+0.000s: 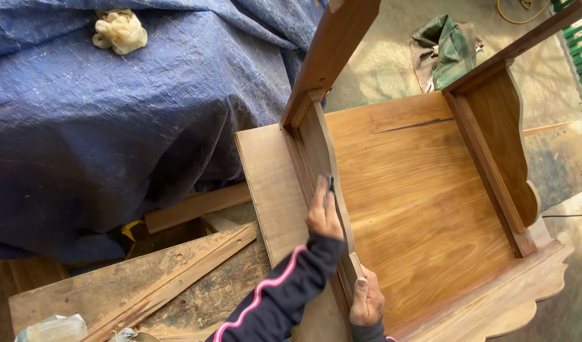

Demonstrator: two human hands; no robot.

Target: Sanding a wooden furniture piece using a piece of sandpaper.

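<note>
The left hand [323, 215] presses a small dark sanding piece [331, 183] flat on the side board [326, 164] of the upside-down wooden table [417, 202]. The right hand [367, 297] grips that board's near end. It is best to rub along the grain while holding the board steady. I count two hands, one table, one blue tarp [113, 114], and one cloth ball [120, 30].

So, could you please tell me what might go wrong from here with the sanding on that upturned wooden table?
The left hand presses a small dark abrasive piece against the narrow apron rail; it could slip off the edge. The right hand grips the same rail close below, so fingers might get scraped.
</note>
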